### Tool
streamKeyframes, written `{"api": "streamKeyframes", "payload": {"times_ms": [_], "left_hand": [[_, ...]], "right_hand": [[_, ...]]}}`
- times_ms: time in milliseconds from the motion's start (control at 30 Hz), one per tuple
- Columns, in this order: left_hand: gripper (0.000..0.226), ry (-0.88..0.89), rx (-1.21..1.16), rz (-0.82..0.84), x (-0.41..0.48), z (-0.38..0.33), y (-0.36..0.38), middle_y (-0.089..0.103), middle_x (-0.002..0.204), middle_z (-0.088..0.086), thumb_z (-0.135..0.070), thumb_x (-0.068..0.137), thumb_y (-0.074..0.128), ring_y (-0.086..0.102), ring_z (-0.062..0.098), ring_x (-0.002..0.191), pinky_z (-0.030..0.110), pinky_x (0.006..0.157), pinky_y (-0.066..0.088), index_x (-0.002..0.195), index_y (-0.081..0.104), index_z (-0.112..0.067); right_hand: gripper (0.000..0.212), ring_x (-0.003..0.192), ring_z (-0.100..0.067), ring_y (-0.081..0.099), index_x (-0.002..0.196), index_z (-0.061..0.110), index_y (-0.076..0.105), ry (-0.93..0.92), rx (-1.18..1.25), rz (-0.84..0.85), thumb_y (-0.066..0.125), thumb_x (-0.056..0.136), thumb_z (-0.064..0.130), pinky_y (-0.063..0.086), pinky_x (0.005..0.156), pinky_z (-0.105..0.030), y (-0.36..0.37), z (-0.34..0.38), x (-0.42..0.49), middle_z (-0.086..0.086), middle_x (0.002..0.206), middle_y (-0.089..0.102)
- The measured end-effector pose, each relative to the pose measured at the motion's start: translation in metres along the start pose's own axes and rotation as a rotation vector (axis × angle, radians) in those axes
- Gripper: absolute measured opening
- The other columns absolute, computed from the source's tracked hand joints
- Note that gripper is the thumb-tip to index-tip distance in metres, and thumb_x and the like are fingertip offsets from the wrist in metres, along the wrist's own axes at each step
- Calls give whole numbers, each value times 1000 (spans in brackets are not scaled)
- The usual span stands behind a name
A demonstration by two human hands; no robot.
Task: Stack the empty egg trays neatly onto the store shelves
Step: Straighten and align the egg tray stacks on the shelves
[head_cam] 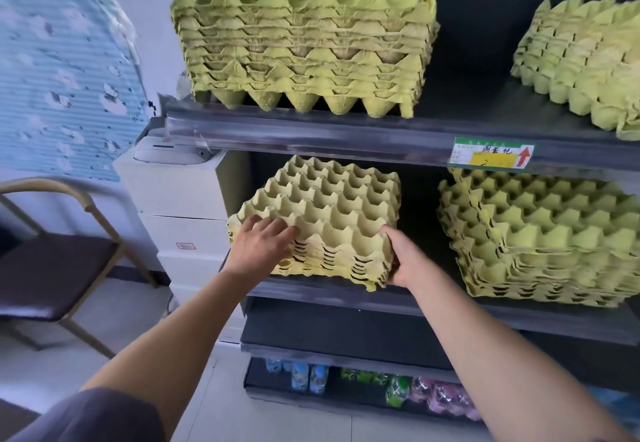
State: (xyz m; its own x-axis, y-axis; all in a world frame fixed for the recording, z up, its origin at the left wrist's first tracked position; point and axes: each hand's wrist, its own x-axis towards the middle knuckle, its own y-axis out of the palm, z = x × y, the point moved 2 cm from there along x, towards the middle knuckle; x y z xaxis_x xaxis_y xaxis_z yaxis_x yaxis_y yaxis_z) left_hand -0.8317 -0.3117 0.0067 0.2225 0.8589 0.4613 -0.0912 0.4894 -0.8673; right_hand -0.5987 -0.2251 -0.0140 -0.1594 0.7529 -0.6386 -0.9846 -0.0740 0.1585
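1. A shelf-edge price label (491, 157), green on top and yellow below, is on the front of the dark grey metal upper shelf (311, 133). It carries handwritten Chinese characters too blurred to read, a handwritten "2" and a red arrow pointing up.
2. A small red-outlined sticker (186, 246) on the white cabinet (180, 192) beside the shelves is illegible.
3. The stack of yellow-green moulded-pulp egg trays (332, 213) lies on the left part of the dark middle shelf (433, 306). Its front corner juts past the edge.
4. The left hand (263, 244) lies palm-down at the front-left of the stack's top, pressing it with fingers straight and spread.
5. The right hand (401, 258) clasps the stack's front-right corner, thumb on top and fingers hidden round the side.
6. Both bare forearms reach forward.
7. A second tray stack (540, 240) sits apart to the right on the same shelf.
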Motion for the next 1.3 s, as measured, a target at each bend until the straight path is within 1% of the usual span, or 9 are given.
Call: {"api": "streamKeyframes", "payload": {"times_ms": [100, 200, 333, 467, 633, 700, 800, 1033, 1300], "left_hand": [[51, -13, 34, -10, 7, 1, 3, 62, 71, 1, -26, 42, 91, 63, 24, 65, 37, 69, 52, 87, 69, -18], [45, -32, 59, -47, 12, 2, 13, 62, 71, -1, -27, 48, 89, 62, 23, 64, 33, 65, 49, 86, 69, -19], [44, -62, 69, -21, 14, 1, 32, 62, 74, -1, -30, 52, 87, 60, 23, 66, 33, 62, 46, 90, 67, -20], [40, -129, 84, 111, 13, 0, 59, 63, 76, -3, -32, 55, 84, 59, 22, 69, 32, 65, 46, 90, 68, -24], [37, -156, -30, 336, 11, -6, 79, 57, 110, 2, -33, 84, 61, 53, 25, 104, 38, 90, 36, 118, 53, -22], [44, -152, -23, 377, 10, -11, 79, 58, 100, 1, -38, 70, 75, 57, 24, 96, 39, 86, 41, 108, 58, -24], [47, -176, -28, 318, 10, -14, 84, 59, 76, -1, -34, 48, 88, 61, 23, 71, 38, 66, 47, 85, 62, -24], [45, -134, -35, 259, 7, -9, 84, 59, 73, -1, -31, 48, 89, 61, 22, 68, 37, 61, 47, 81, 61, -22], [41, -67, -63, 252, -1, -6, 86, 58, 73, 0, -28, 51, 88, 60, 23, 66, 38, 61, 47, 83, 63, -22]], "right_hand": [[49, 91, -34, 70, 109, 14, 67, -12, -47, -17, 75, 68, 39, 50, 82, -63, 2, 10, 16, -14, 99, 73], [42, 92, -34, 69, 105, 13, 69, -13, -54, -37, 72, 69, 36, 51, 80, -61, 9, 24, 31, -16, 101, 72], [60, 94, -33, 68, 104, 13, 69, -43, -85, -77, 77, 49, 36, 50, 87, -58, 17, 40, 56, -17, 103, 71], [34, 88, -27, 65, 105, 12, 64, -198, -195, -152, 67, 82, 36, 54, 86, -46, 26, 33, 73, -11, 99, 68], [59, 115, -28, 55, 137, 18, 44, -340, -539, -198, 62, 87, 42, 47, 97, -40, 25, 12, 85, -7, 129, 56], [65, 119, -30, 54, 145, 19, 33, -316, -681, -243, 58, 89, 38, 47, 94, -36, 22, 9, 88, -8, 138, 50], [55, 109, -32, 58, 140, 19, 39, -384, -858, -340, 51, 89, 37, 52, 89, -41, 22, 8, 90, -11, 131, 55], [62, 92, -23, 66, 148, 22, 26, -318, -788, -305, 48, 92, 36, 58, 71, -35, 23, 1, 84, -7, 128, 57], [63, 80, -17, 64, 148, 24, 26, -303, -780, -377, 48, 91, 38, 59, 75, -39, 19, -13, 70, -5, 122, 59]]}}
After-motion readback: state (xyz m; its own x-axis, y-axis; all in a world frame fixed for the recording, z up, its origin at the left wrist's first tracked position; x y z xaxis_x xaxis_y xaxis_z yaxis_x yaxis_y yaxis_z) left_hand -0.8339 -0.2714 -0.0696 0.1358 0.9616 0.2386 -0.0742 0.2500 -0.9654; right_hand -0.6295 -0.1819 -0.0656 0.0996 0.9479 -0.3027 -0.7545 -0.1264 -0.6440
